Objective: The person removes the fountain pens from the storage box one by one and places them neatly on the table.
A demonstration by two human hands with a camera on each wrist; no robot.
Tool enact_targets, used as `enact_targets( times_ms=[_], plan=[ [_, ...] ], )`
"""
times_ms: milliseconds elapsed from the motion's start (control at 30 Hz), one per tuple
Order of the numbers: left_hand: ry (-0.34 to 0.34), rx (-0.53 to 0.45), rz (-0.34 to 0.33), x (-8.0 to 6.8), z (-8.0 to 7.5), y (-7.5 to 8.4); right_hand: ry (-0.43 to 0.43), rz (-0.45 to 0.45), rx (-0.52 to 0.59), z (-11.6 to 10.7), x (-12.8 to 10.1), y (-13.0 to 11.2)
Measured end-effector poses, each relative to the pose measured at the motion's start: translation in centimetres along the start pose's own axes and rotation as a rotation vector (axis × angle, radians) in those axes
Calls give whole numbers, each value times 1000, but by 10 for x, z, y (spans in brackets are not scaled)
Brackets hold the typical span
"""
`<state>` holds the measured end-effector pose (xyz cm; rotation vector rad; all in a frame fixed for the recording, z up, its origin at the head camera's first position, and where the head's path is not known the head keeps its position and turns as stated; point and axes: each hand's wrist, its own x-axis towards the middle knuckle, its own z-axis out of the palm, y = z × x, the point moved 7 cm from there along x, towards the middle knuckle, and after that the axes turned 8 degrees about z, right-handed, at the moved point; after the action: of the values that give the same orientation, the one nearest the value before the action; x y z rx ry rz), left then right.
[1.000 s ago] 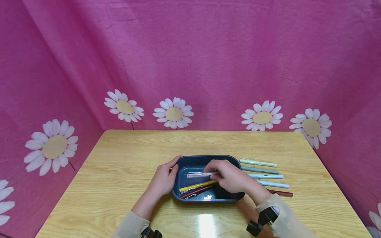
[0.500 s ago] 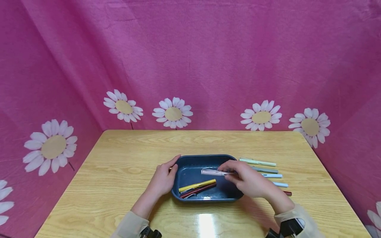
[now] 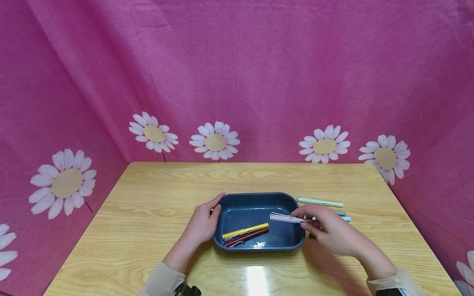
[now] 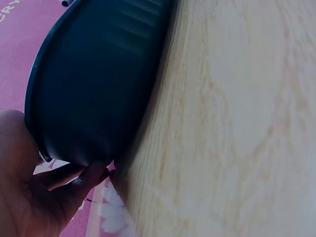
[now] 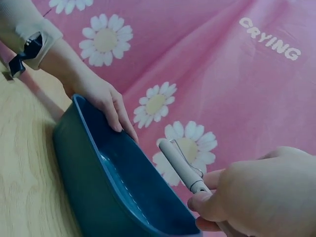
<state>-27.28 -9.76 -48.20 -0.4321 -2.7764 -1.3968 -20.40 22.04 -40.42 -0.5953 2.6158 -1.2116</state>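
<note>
A dark blue box (image 3: 244,207) sits on the table, and my left hand (image 3: 203,222) holds its left end by the rim. In the left wrist view, the fingers (image 4: 81,185) of that hand lie against the box's outer wall. My right hand (image 3: 333,228) pinches a pale pink capped pen (image 3: 285,218) over the box's right rim. The pen's clip end points left in the head view. Inside the box, a yellow pen (image 3: 245,231) and a dark red pen (image 3: 247,237) lie side by side near the front left.
Right of the box lie a pale green pen (image 3: 320,202), a grey-green pen (image 3: 340,213) and a light blue pen (image 3: 347,218), partly behind my right hand. A pink flowered curtain (image 3: 237,82) surrounds the wooden table (image 3: 166,185).
My right hand has carried the pink pen to the right, from over the middle of the box to its right rim. The left hand has stayed at the box's left end.
</note>
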Motion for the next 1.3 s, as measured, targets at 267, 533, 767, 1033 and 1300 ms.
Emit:
enact_targets(
  times_ms=[267, 533, 767, 1033, 1300],
  plan=[
    [2, 8, 11, 0, -1, 2, 51, -125, 56, -13, -22, 7],
    [13, 22, 19, 1, 0, 1, 195, -195, -88, -27, -46, 20],
    [18, 30, 18, 0, 0, 2, 233, -174, -104, -30, -62, 35],
    [7, 24, 23, 0, 0, 3, 278, -106, -131, -32, -76, 60],
    [0, 30, 21, 0, -1, 4, 263, -100, -82, -18, -84, 84]
  ],
)
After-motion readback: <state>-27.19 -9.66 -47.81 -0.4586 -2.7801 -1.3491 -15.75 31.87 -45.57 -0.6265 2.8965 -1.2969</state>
